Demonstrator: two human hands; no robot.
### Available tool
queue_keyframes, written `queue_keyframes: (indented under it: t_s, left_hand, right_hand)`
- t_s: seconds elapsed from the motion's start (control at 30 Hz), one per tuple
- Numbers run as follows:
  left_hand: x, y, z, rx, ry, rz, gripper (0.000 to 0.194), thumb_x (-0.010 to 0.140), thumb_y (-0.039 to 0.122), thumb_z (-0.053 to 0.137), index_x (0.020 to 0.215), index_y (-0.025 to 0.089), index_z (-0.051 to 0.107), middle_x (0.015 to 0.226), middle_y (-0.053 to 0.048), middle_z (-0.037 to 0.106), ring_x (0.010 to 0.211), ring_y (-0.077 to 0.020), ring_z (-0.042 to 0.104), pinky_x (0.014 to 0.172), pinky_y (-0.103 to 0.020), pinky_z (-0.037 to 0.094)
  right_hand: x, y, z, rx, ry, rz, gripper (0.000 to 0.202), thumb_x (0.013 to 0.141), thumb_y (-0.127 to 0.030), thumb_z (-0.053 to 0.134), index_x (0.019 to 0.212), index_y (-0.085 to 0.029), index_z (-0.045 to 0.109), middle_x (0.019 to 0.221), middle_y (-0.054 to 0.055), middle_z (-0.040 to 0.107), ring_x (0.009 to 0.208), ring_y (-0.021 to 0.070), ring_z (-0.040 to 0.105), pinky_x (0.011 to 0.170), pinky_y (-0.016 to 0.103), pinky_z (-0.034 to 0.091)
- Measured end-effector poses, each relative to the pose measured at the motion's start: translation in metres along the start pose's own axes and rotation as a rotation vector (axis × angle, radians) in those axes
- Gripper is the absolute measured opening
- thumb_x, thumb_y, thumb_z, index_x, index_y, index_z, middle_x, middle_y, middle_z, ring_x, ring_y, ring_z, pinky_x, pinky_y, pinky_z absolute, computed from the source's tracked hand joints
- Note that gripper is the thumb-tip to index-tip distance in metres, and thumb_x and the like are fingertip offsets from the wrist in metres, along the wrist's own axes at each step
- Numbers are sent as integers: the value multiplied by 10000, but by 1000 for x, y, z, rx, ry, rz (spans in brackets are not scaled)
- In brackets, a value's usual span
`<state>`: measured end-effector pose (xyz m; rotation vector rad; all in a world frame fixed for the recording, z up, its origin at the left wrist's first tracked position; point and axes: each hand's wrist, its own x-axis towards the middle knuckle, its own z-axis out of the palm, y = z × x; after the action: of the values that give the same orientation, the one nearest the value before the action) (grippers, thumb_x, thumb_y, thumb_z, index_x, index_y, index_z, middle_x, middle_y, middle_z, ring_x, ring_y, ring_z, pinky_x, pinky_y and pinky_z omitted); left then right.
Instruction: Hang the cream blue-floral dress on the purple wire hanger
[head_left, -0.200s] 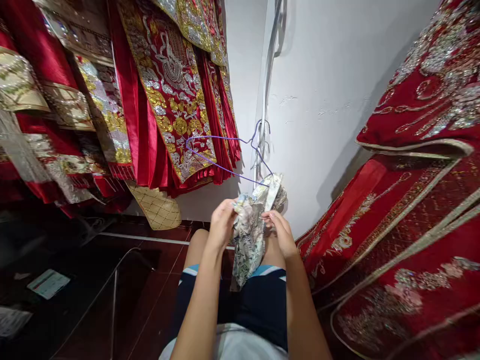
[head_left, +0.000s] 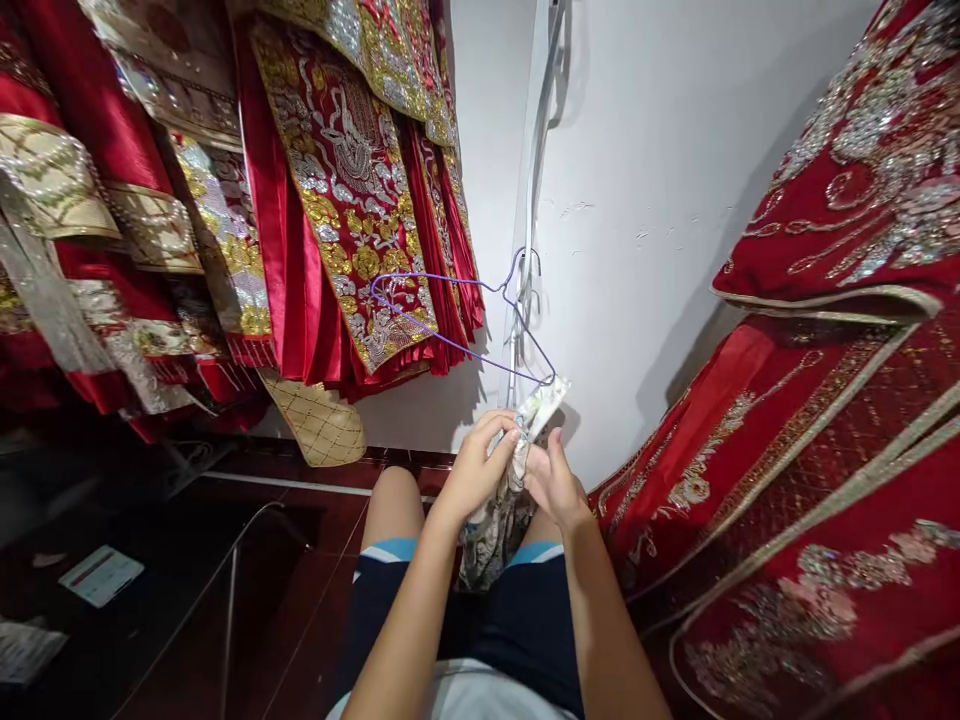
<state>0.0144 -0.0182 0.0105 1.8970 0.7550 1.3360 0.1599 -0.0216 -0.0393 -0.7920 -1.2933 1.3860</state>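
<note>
A floral, pale and grey-green cloth garment (head_left: pixel 489 550) hangs down between my knees, its upper part narrowed into a light band. That band loops over the lower right corner of a purple wire hanger (head_left: pixel 457 345), whose hook hangs on a metal rail. My left hand (head_left: pixel 484 460) is closed on the cloth just below the band, thumb and fingers pinching it. On the other side, my right hand (head_left: pixel 553 482) touches the gathered cloth with its fingers, its thumb raised and apart. Part of the garment is hidden behind my left hand and wrist.
Red embroidered garments (head_left: pixel 360 200) hang at the left, and a large red beaded dress (head_left: pixel 817 380) fills the right. A white metal rail (head_left: pixel 536 150) runs up the wall. A thin metal frame (head_left: pixel 232 560) stands on the dark floor at the left.
My left hand has moved up and right along the cloth. My right hand has slid slightly lower, its thumb now lifted off. The cloth is gathered narrower, and the hanger's right corner is pulled down.
</note>
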Motion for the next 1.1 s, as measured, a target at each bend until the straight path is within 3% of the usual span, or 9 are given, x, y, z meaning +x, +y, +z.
queue_keyframes:
  t_s: [0.07, 0.17, 0.3, 0.43, 0.57, 0.7, 0.87, 1.0, 1.1]
  left_hand:
    - [4, -8, -6, 32, -48, -2, 338, 1003, 493, 457, 1144, 218, 595, 1288, -99, 594, 1289, -240, 506, 1138, -371, 341]
    - [11, -26, -15, -49, -239, -28, 528, 1022, 587, 272, 1351, 231, 484, 1328, -107, 588, 1281, -241, 519, 1113, -384, 378]
    - [10, -50, -28, 119, -534, -152, 609, 944, 698, 365, 940, 161, 652, 915, -69, 680, 874, -229, 621, 817, -328, 500]
    - [1, -72, -68, 532, -666, -221, 544, 853, 662, 559, 620, 171, 552, 581, -10, 540, 543, -147, 475, 608, -280, 423]
    - [4, -81, -122, 892, -568, -188, 488, 898, 539, 508, 558, 190, 539, 550, -45, 572, 590, -196, 549, 834, -387, 469]
    - [20, -71, -154, 944, -399, -103, 382, 913, 484, 471, 830, 193, 702, 995, -138, 740, 1027, -318, 648, 1005, -449, 437]
    - [40, -52, -155, 785, -244, -70, 445, 962, 470, 379, 866, 166, 689, 1039, -128, 717, 1009, -285, 651, 930, -393, 485]
    - [55, -45, -144, 639, -69, -56, 391, 966, 429, 372, 994, 168, 663, 1111, -104, 696, 1036, -263, 633, 942, -380, 475]
    - [70, -44, -132, 612, 9, -69, 333, 946, 394, 402, 985, 171, 646, 1080, -93, 693, 1010, -255, 626, 930, -373, 474]
  right_hand:
    - [-2, -8, 1, 44, -17, 34, 636, 803, -738, 584, 1184, -237, 680, 1022, 92, 727, 1086, 304, 648, 916, 425, 504]
    - [-6, -31, 1, 41, -72, 102, 549, 652, -444, 860, 1124, -229, 680, 961, 53, 725, 958, 268, 673, 880, 392, 510]
    - [-5, -72, -11, -70, -100, 105, 420, 601, -297, 870, 960, -167, 694, 820, 31, 695, 757, 206, 643, 715, 326, 502]
    - [25, -100, -50, -395, 71, -78, 250, 585, -287, 825, 670, -165, 624, 619, -22, 576, 591, 136, 533, 577, 267, 405]
    - [86, -96, -85, -602, 273, -320, 283, 577, -284, 786, 823, -183, 688, 837, 40, 693, 799, 215, 634, 761, 347, 484]
    - [140, -64, -92, -680, 298, -386, 411, 659, -364, 695, 1039, -208, 707, 1153, 106, 706, 1097, 275, 612, 978, 412, 452]
    - [148, -45, -99, -672, 326, -325, 262, 728, -460, 608, 723, -198, 616, 716, 27, 647, 713, 197, 564, 719, 331, 465]
    - [122, -62, -114, -697, 409, -313, 354, 722, -438, 628, 551, -228, 399, 520, -52, 388, 558, 119, 358, 552, 269, 305]
    - [104, -79, -119, -688, 420, -286, 349, 702, -392, 636, 538, -226, 377, 517, -63, 335, 551, 104, 314, 528, 259, 243]
